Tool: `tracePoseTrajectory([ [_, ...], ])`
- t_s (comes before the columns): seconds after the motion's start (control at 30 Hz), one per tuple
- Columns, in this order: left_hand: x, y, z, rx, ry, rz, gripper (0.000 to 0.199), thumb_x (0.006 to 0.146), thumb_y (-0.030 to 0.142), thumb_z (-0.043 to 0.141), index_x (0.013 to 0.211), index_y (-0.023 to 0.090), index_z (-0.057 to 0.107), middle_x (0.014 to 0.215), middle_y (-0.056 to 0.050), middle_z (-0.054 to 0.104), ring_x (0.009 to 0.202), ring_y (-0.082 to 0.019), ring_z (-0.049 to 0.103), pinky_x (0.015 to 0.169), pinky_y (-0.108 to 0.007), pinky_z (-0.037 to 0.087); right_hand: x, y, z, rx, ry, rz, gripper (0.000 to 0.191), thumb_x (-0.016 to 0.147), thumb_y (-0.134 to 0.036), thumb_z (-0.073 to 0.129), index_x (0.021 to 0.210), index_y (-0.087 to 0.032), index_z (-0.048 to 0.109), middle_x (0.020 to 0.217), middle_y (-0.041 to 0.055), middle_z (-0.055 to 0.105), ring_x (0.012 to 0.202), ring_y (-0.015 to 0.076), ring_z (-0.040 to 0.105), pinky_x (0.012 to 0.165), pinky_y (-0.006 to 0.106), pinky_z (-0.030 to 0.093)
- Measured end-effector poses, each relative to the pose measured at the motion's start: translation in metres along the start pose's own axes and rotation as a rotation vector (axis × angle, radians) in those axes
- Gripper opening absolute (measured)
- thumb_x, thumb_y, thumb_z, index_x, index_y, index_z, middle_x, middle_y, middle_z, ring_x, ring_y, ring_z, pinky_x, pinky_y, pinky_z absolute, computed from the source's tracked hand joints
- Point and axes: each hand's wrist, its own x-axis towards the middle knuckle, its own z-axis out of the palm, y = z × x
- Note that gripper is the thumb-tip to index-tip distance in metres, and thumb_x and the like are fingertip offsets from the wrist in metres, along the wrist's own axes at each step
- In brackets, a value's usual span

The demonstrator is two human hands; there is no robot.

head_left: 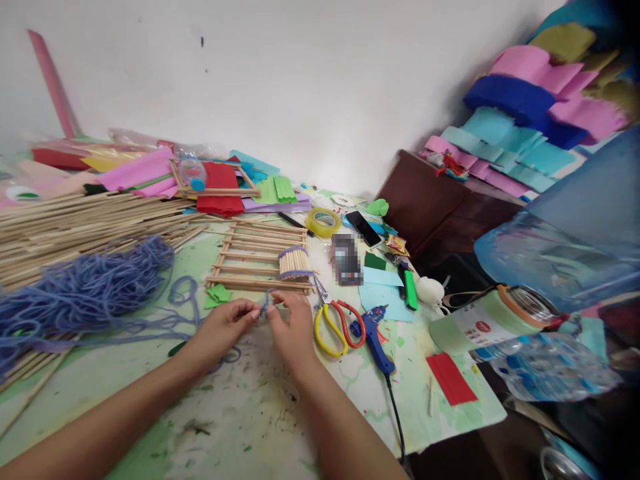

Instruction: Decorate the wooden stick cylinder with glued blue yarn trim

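Purple yarn [263, 305] runs between my two hands, close above the table. The fingertips of my left hand [227, 327] are pinched on it. My right hand [293, 327] also has thumb and fingers closed around the yarn, partly hiding it. Just beyond my hands lies a frame of wooden sticks [250, 259]. On its right side sits a small bundle of short sticks [294, 262], bound with purple yarn at both ends. Scissors [333, 333] with one yellow and one red handle lie to the right of my right hand. A large tangle of purple yarn [110, 287] is at left.
A blue glue gun [376, 337] with a black cord lies beside the scissors. Long wooden sticks [90, 220] pile up at left. Tape [323, 222], a phone [364, 228] and coloured paper lie farther back. A green bottle [480, 323] stands near the right edge.
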Motion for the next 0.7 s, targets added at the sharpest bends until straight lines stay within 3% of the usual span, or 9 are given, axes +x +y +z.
tracePoseTrajectory([
  [0.13, 0.0011, -0.0034, -0.001, 0.024, -0.016, 0.018, 0.025, 0.071, 0.044, 0.057, 0.072, 0.019, 0.063, 0.072, -0.003, 0.066, 0.072, -0.022, 0.059, 0.066, -0.03, 0.045, 0.0006, -0.0016, 0.0033, -0.065, -0.103, 0.03, 0.013, 0.076, -0.021, 0.058, 0.078, -0.02, 0.071, 0.078, 0.0031, 0.069, 0.079, 0.0191, 0.055, 0.076, 0.032, 0.039],
  [0.33, 0.0003, -0.0036, -0.0018, 0.119, -0.032, 0.046, 0.026, 0.075, 0.043, 0.053, 0.076, 0.019, 0.062, 0.075, -0.003, 0.066, 0.075, -0.022, 0.06, 0.069, -0.03, 0.045, 0.0022, 0.0018, 0.006, -0.082, -0.118, 0.074, 0.013, 0.075, -0.021, 0.059, 0.07, -0.019, 0.071, 0.071, 0.003, 0.068, 0.071, 0.0171, 0.055, 0.068, 0.028, 0.038],
  [0.7, -0.0012, 0.0004, -0.0054, 0.398, -0.02, 0.153, 0.023, 0.082, 0.036, 0.044, 0.082, 0.02, 0.061, 0.083, -0.004, 0.065, 0.081, -0.022, 0.059, 0.075, -0.032, 0.044, 0.0023, 0.0056, 0.0054, -0.177, -0.149, -0.045, 0.012, 0.076, -0.019, 0.059, 0.069, -0.019, 0.069, 0.069, 0.0031, 0.067, 0.069, 0.0173, 0.053, 0.067, 0.028, 0.036],
])
